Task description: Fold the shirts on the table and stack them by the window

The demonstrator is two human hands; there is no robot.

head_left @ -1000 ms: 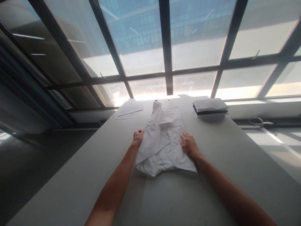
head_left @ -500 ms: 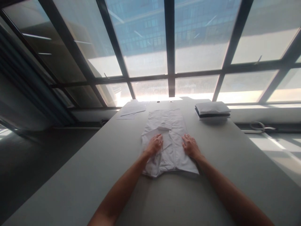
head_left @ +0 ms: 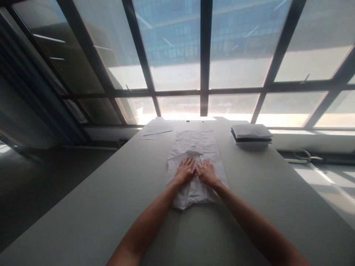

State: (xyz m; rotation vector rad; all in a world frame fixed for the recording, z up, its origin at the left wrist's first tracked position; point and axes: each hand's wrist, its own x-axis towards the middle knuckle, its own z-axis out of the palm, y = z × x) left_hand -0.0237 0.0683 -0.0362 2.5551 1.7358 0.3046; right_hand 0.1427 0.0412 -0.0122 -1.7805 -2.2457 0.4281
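Observation:
A white shirt [head_left: 194, 142], partly folded, lies flat on the pale table [head_left: 124, 199] in front of me, with wrinkles across its near half. My left hand [head_left: 185, 170] rests on the middle of the cloth, fingers stretched out and spread. Close beside it, my right hand [head_left: 206, 172] lies on the cloth as well, its fingers extended. The two hands nearly touch at the thumbs. Neither grips the fabric; the cloth under both palms is hidden.
Loose white paper sheets [head_left: 155, 129] lie at the table's far left. A stack of folded white and dark cloth [head_left: 251, 133] sits at the far right. Large windows [head_left: 177, 55] stand beyond the table, and a cable [head_left: 302, 155] is at the right.
My right hand has moved left from the shirt's right side to its middle, beside my left hand. My left hand has spread its fingers and stayed nearly in place.

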